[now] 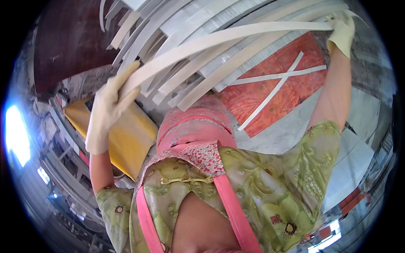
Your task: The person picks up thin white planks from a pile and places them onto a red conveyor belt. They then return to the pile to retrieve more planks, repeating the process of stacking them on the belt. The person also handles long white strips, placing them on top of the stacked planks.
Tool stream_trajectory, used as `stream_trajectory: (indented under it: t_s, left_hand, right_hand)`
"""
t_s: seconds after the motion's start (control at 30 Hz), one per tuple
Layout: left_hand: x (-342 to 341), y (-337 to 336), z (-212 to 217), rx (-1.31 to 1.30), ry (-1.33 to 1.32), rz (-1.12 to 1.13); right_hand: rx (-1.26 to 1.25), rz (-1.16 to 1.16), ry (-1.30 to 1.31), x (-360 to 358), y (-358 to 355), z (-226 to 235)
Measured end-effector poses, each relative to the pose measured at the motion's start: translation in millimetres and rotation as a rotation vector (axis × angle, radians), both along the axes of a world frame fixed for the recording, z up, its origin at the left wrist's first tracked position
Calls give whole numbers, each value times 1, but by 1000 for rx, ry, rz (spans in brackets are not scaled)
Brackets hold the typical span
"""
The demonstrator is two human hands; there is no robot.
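A long, flat, off-white strip (253, 28) spans between my two hands, bowed in this wide view. My left hand (110, 103), in a cream glove, grips its near left end, with the fingers on one side and the thumb on the other. My right hand (341, 31), in a matching glove, is closed around the strip's far right end; its fingertips are partly hidden. Beneath the held strip lie several similar strips (228, 63), side by side and running from lower left to upper right.
A red patterned sheet (270, 92) with two crossed white strips (272, 101) lies to the right of the pile. A yellow sheet (130, 135) is at my left. A dark red-brown panel (63, 46) stands at the far left. Pale grey sheets (354, 156) are at the right.
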State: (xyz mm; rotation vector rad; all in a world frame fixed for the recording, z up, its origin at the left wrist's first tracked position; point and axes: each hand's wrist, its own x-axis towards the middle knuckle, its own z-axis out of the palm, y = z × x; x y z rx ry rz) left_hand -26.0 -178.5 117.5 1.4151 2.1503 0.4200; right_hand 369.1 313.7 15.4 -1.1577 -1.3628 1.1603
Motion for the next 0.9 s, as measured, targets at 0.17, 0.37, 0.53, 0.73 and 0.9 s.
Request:
stream_trajectory:
  t_s: [0.17,0.37,0.53,0.73,0.9]
  left_hand:
    - [3,8,12,-119,-42,50]
    - [-9,-8,10,-103,-41,56]
    - [-15,-21,6,-92,-64,1]
    - [-32,-27,-9,48,-121,-51]
    - [-47,-49,-19,204,-314,-25]
  right_hand:
    - [12,-27,-172,-3,6,11]
    - [23,22,-188,3,11,16]
    - [35,-17,-212,26,1,37]
    - [149,-107,-221,50,-17,70]
    - [269,-149,-221,45,-40,115]
